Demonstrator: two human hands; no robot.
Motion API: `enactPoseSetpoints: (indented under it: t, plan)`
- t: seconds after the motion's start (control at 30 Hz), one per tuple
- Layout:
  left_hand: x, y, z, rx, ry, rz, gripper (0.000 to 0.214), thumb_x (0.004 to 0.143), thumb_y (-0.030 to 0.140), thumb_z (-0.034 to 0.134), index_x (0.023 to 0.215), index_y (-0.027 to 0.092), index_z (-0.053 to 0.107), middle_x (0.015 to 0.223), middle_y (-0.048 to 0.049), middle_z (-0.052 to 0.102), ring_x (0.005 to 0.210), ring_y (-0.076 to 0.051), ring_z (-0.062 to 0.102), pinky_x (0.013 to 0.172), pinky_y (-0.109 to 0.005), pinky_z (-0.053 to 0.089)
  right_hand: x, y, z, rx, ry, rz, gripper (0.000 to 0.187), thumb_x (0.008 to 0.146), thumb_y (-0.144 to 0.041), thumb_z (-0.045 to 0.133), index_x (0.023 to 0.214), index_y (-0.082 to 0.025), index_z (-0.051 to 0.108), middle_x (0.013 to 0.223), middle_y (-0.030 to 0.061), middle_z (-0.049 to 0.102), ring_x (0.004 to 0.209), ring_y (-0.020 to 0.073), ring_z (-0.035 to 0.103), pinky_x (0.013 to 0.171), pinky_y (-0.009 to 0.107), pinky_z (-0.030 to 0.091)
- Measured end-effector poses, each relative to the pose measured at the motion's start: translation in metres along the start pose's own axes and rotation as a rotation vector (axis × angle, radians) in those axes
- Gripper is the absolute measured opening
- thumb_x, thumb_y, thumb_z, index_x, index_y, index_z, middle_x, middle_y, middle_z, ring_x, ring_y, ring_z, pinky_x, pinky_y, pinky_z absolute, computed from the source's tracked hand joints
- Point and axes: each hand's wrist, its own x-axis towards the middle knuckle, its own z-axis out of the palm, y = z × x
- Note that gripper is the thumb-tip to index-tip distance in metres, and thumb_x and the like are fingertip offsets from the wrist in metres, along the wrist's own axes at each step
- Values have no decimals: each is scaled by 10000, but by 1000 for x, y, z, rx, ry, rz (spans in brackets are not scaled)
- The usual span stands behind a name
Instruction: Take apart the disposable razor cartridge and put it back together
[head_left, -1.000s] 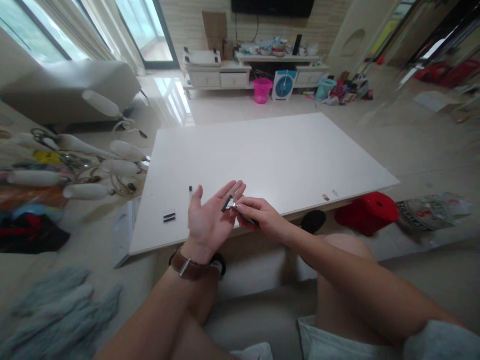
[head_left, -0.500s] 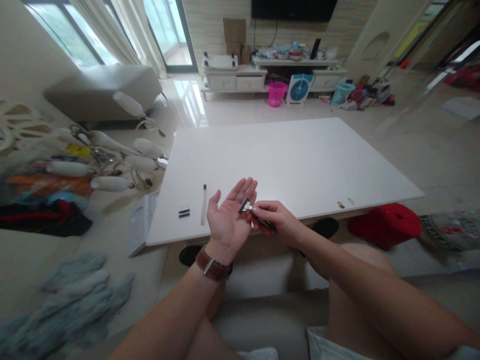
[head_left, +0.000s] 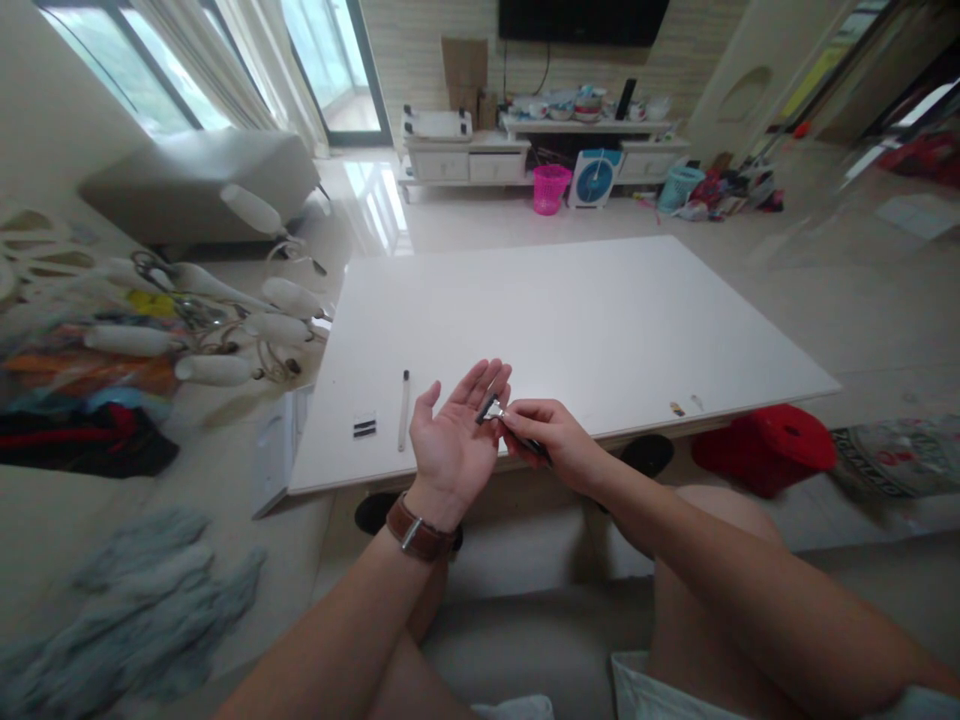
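Note:
My left hand (head_left: pixel 452 436) is held palm up over the near edge of the white table (head_left: pixel 570 320), fingers stretched out, a brown watch strap on its wrist. My right hand (head_left: pixel 546 440) pinches a small razor (head_left: pixel 491 410), black and silver, with its head resting against my left fingers. On the table to the left lie a thin white stick with a dark tip (head_left: pixel 404 395) and a small black-and-white strip (head_left: pixel 364 427).
Several white-handled tools and scissors (head_left: pixel 225 330) lie on the left surface beside coloured cloth. A red stool (head_left: pixel 765 448) stands on the floor at right. Farther off are a pink bin (head_left: pixel 551 188), a fan and a TV cabinet (head_left: pixel 525 150). My knees are below.
The view has shifted slightly; the hands stay together with the razor head against my left fingers. Nothing was picked up or let go.

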Motion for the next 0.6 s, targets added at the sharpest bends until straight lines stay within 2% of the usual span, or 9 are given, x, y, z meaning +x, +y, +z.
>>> enactPoseSetpoints:
  t: [0.13, 0.3, 0.4, 0.5, 0.6]
  plan:
    - [3, -2, -1, -29, 13, -7, 345, 882, 339, 489, 1035, 128, 714, 1272, -128, 680, 1285, -241, 572, 1067, -364, 481, 1, 0, 1, -29, 30, -17, 371, 849, -487, 661, 696, -152, 610, 571, -27, 542, 439, 65, 421, 403, 196, 269]
    - [6, -3, -2, -23, 94, 16, 249, 859, 227, 497, 987, 150, 696, 1197, -107, 697, 1204, -217, 617, 1004, -343, 510, 2, -3, 3, -11, 90, -8, 371, 850, -506, 635, 734, -154, 613, 583, -18, 562, 430, 65, 413, 401, 197, 265]
    - [14, 1, -9, -25, 205, -15, 183, 851, 196, 517, 952, 142, 660, 1066, -101, 691, 1022, -186, 664, 894, -300, 544, 5, -3, 0, -1, 166, -18, 339, 848, -492, 621, 817, -155, 638, 634, -7, 595, 441, 72, 445, 412, 201, 287]
    - [25, 7, -21, 67, 357, -111, 107, 809, 96, 539, 885, 139, 603, 885, -84, 646, 817, -150, 646, 738, -239, 548, 11, 1, -7, -41, 229, -34, 295, 836, -454, 621, 879, -163, 645, 700, -6, 605, 476, 76, 475, 438, 202, 332]
    - [36, 11, -32, 152, 414, -184, 159, 797, 21, 510, 895, 126, 578, 838, -95, 619, 753, -145, 631, 656, -207, 538, 20, 9, -17, -137, 255, -29, 216, 814, -348, 615, 938, -174, 651, 782, -3, 610, 541, 85, 518, 489, 207, 388]
